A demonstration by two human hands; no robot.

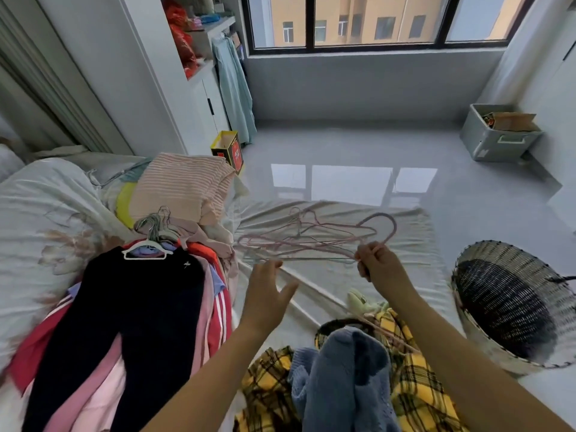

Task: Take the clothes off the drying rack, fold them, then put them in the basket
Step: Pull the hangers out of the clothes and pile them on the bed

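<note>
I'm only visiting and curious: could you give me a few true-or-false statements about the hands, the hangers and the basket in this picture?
1. The right hand grips a pink hanger. True.
2. The left hand grips the black garment. False: its fingers are spread and it grips nothing, and the garment lies off to its left.
3. The basket is piled full of folded clothes. False: no clothes show in its dark inside.
4. The black garment hangs on a white hanger. True.
</note>
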